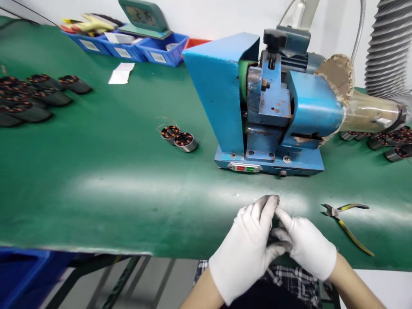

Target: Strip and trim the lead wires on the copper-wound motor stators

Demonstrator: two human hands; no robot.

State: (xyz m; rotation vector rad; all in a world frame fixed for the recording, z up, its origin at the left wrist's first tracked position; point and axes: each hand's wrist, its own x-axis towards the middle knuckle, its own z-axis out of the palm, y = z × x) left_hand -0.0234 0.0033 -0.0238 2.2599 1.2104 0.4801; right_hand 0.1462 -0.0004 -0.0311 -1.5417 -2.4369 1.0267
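My left hand, in a white glove with greyed fingertips, curls its fingers over something near the table's front edge. My right hand, gloved the same way, meets it with fingers bent inward. What sits between them is hidden by the fingers; a hair-thin strand seems to stick up there. Right of the hands lie diagonal cutters with yellow-green handles, jaws apart. Beyond my left hand, two round metal motor stators with copper windings touch each other, and loose wires rise from the farther one.
A blue belt grinding machine with red and green buttons stands ahead, joined to a grey ribbed hose. Dark cylinders with copper windings are grouped at left, more stators at right. Blue bins and a digital clock are behind.
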